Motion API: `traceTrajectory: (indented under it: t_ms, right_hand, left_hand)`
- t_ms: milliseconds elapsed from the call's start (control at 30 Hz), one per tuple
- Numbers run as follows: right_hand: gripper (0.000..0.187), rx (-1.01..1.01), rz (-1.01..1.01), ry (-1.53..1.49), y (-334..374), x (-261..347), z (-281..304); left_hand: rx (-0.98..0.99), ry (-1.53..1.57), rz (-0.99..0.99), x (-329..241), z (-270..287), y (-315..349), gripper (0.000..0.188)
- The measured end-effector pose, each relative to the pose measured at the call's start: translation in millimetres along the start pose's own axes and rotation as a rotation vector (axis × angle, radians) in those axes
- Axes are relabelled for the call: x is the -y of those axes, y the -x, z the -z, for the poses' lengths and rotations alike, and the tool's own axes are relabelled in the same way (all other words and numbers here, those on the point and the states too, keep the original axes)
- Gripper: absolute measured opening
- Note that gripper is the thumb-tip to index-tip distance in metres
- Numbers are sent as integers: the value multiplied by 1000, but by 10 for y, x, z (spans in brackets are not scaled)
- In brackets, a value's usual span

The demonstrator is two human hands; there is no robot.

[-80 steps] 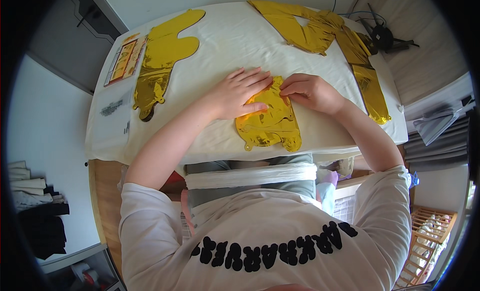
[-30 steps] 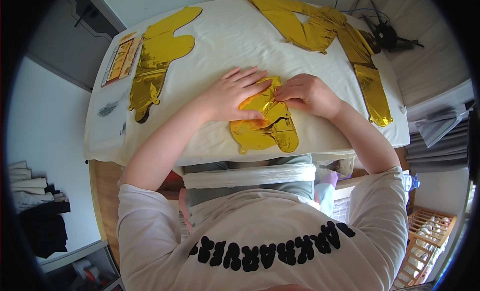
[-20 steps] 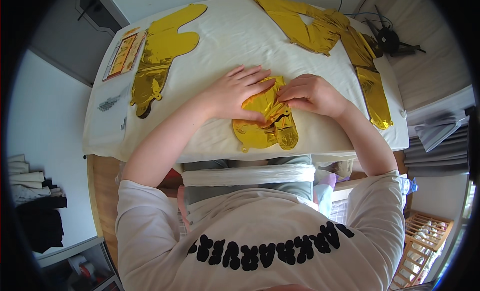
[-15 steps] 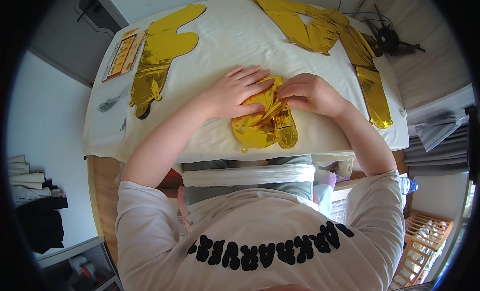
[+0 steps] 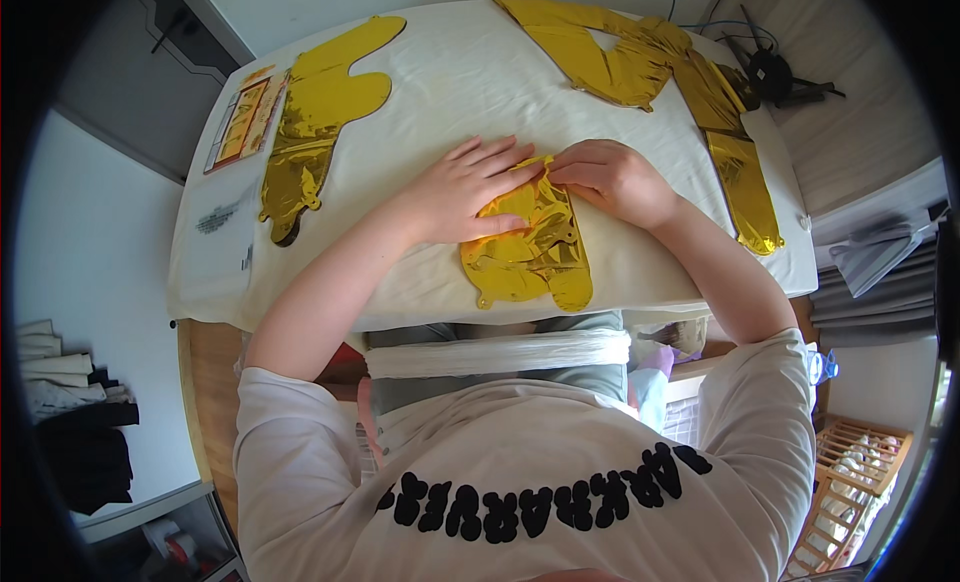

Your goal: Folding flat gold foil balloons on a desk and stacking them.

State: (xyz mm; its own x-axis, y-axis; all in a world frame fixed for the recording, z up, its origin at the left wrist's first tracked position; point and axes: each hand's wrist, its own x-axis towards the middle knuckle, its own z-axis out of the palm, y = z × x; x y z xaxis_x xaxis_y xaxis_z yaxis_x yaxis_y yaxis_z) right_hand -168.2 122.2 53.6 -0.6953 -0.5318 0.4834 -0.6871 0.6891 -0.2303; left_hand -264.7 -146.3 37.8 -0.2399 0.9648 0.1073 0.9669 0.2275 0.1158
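Observation:
A deflated gold foil balloon, folded into a small piece with rounded lobes at its near end, lies near the table's front edge. My left hand rests on its left side, fingers stretched out and thumb spread across the foil. At the upper right corner my right hand pinches the foil between thumb and fingers. The left fingers partly cover the balloon's far part. Farther left, another flat gold foil balloon lies spread out. More flat gold foil stretches from the back right down the table's right side.
A white cloth covers the table. At its left edge lie a printed card and a clear plastic sleeve. A black device with antennas stands beyond the back right corner.
My right hand has moved slightly up and left along the foil. The crumpled right side of the balloon now lies flatter and straighter. My left hand stays on it.

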Motion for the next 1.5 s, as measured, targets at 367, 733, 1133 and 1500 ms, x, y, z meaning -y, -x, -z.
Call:
traceTrajectory:
  t_ms: [367, 733, 1133, 1500]
  right_hand:
    - [24, 29, -56, -19, -92, 69, 24]
    - [24, 13, 7, -77, 3, -28, 36]
    - [25, -36, 89, 68, -89, -3, -20]
    - [31, 164, 11, -71, -71, 79, 184]
  left_hand:
    - [11, 24, 4, 2, 0, -3, 81]
    - [19, -16, -1, 7, 18, 12, 82]
    - [13, 9, 8, -8, 22, 16, 81]
    - [10, 34, 8, 22, 6, 15, 80]
